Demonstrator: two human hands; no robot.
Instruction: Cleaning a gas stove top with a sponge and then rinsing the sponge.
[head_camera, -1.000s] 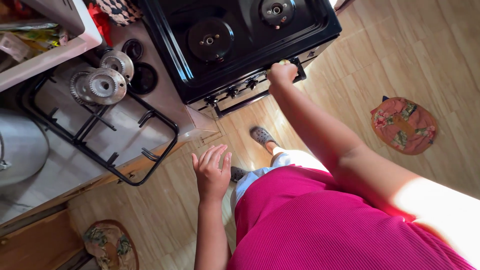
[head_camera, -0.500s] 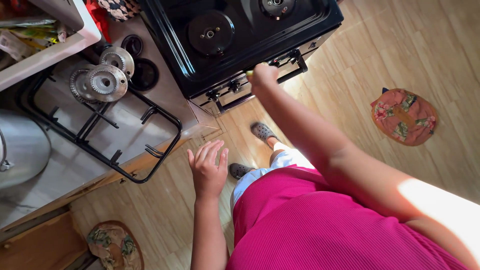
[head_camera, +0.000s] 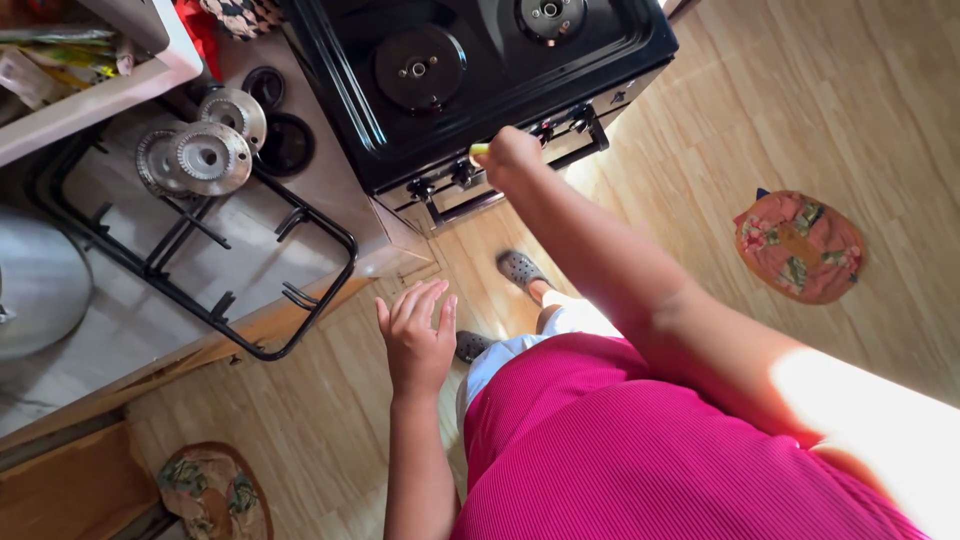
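Pressing yellow cloth (head_camera: 480, 151) at stove knobs (head_camera: 462, 175) | right hand (head_camera: 512, 158) grip clenched (on cloth) | left hand (head_camera: 416, 338) released

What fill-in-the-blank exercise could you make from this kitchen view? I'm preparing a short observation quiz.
1. The right hand is at the front edge of the black gas stove, beside its row of ____.
2. The left hand hovers over the wooden floor with its fingers ____.
3. The black wire pan-support grate lies on the ____ beside the stove.
4. The round patterned mat lies on the ____.

Missing words: knobs; spread; counter; floor
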